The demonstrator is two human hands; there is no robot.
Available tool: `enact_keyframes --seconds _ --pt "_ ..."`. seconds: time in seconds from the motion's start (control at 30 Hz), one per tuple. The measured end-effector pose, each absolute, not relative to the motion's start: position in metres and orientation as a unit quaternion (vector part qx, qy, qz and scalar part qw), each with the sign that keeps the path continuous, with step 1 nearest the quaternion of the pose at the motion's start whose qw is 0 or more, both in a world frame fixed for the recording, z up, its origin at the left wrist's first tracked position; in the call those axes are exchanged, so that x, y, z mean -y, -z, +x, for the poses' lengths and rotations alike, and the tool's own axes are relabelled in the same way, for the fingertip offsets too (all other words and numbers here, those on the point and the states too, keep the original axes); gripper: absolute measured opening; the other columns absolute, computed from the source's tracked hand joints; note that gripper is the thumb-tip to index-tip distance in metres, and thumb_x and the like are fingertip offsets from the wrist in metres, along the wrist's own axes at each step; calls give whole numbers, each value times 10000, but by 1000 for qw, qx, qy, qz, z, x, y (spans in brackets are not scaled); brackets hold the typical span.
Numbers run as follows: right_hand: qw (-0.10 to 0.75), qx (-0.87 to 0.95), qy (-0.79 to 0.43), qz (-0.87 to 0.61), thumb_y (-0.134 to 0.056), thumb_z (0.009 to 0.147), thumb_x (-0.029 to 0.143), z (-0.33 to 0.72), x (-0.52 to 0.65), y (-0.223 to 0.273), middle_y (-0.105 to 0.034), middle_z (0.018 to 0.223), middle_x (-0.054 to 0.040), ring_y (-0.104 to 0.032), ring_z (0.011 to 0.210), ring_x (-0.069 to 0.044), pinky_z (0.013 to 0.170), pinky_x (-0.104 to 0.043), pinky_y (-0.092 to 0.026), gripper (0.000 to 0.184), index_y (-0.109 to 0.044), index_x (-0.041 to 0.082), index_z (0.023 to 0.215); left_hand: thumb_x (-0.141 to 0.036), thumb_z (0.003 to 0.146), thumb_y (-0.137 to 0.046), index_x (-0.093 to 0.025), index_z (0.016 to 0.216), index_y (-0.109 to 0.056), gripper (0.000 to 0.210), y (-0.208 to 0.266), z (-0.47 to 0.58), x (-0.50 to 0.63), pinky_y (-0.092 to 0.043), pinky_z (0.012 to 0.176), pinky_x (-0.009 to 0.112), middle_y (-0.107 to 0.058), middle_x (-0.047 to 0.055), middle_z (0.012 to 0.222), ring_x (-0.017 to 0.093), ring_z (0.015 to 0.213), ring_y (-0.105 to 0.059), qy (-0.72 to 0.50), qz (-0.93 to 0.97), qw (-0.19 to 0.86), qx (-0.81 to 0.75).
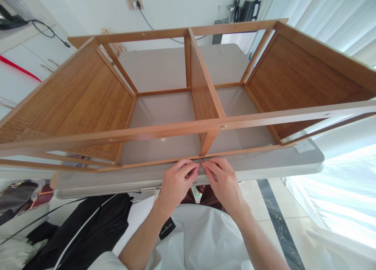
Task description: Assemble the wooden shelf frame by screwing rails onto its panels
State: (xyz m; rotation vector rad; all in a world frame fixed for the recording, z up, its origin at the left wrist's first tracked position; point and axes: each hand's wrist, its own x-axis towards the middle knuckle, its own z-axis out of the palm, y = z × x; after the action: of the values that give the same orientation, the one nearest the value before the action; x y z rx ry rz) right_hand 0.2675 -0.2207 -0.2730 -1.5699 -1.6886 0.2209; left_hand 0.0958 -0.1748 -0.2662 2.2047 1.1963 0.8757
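Note:
A wooden frame [147, 132] with solid side panels and a middle divider [205, 78] stands on a grey-topped table [264, 160]. At the foot of the divider, by the lower front rail [152, 162], my two hands meet. My left hand [179, 182] has thumb and forefinger pinched together. Opposite it, my right hand [221, 182] is pinched too, fingertips almost touching the left ones. Between them a small thin metallic piece shows, too small to name. A screw head [223, 127] sits in the upper front rail above.
Black cloth [102, 219] and a bag [17, 199] lie at lower left. Behind the frame are a wall socket [134, 3] with a plugged cord and a dark kettle [249, 9]. White curtains [340, 27] hang at the right.

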Motion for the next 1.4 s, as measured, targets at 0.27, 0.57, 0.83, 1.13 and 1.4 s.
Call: enact_keyframes --seconds 0.27,0.57,0.83,1.13,1.4 --pt "413 652 -90 -629 -585 975 156 263 222 273 -684 952 -57 -619 894 -194 791 -329 -542 179 -727 222 1060 -230 928 -664 -251 1056 -699 134 267 99 177 -478 611 218 -732 -15 925 71 547 -480 -376 768 232 -465" --pt "422 635 -111 -637 -589 972 188 265 220 271 -716 962 -49 -666 878 -179 784 -306 -551 158 -735 226 1017 -255 909 -684 -239 1049 -645 146 257 120 185 -482 578 203 -669 -59 718 70 509 -485 -421 690 314 -499" --pt "406 594 -182 -670 -580 951 230 271 230 256 -745 958 -17 -668 757 -157 696 -286 -575 332 -644 270 1274 -235 955 -610 -244 1040 -708 130 263 132 183 -507 595 228 -720 -5 842 73 518 -472 -441 733 255 -450" --pt "442 588 -164 -657 -557 1002 289 276 231 246 -756 1033 -25 -680 786 -157 747 -288 -578 215 -722 288 1140 -178 947 -609 -233 1006 -714 133 267 136 181 -526 660 243 -749 21 954 99 655 -631 -428 785 183 -407" --pt "419 593 -169 -667 -560 995 263 290 229 258 -754 951 -17 -673 742 -151 689 -273 -563 175 -731 260 1033 -245 871 -729 -236 1080 -624 234 247 104 166 -529 913 371 -703 54 1057 209 995 -642 -382 799 138 -443"
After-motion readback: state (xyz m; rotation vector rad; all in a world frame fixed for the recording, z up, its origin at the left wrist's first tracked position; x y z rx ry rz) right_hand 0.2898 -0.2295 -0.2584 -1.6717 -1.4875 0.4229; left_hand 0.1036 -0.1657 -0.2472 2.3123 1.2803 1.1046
